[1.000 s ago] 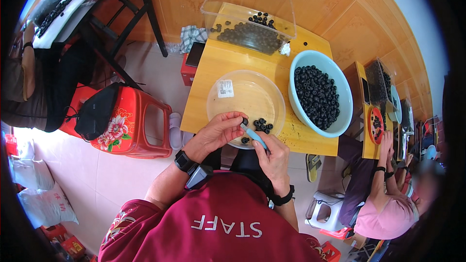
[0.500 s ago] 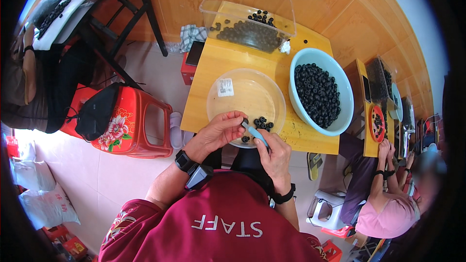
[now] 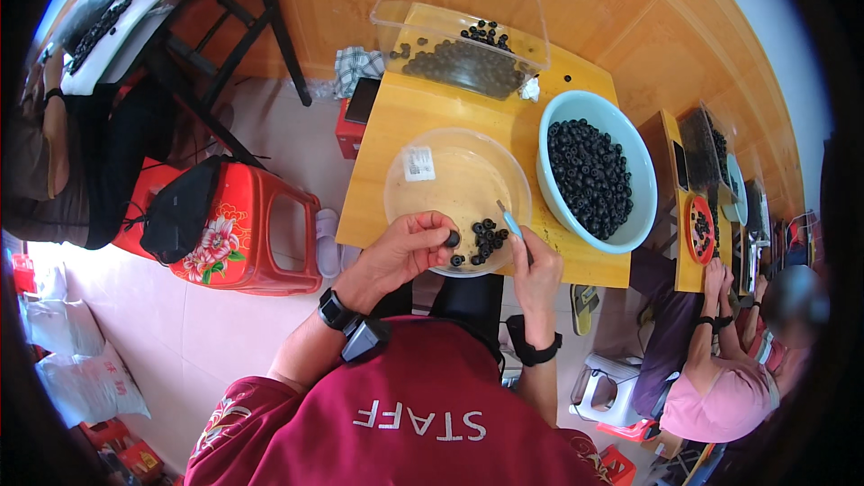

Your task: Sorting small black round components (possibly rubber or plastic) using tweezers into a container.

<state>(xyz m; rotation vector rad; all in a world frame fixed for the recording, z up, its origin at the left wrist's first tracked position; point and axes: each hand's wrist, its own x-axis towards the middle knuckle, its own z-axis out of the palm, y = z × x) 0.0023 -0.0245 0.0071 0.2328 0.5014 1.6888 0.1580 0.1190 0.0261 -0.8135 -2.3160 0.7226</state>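
My left hand is closed in a pinch on a small round black part, above the near side of a clear shallow round tray. In my right hand is a slim light-blue-handled knife, its narrow metal tip pointing up and away over the tray. The tip is apart from the part in my left hand. Several loose black parts with holes lie in the tray between my hands. A light blue basin full of the same black parts stands to the right of the tray.
A clear rectangular bin with more black parts stands at the table's back. Red stools and a black-framed table are on the left. One person sits there; others work at tables on the right.
My right hand has moved right, taking the knife away from the part in my left hand. More loose black parts now show in the tray. My left hand has barely moved.
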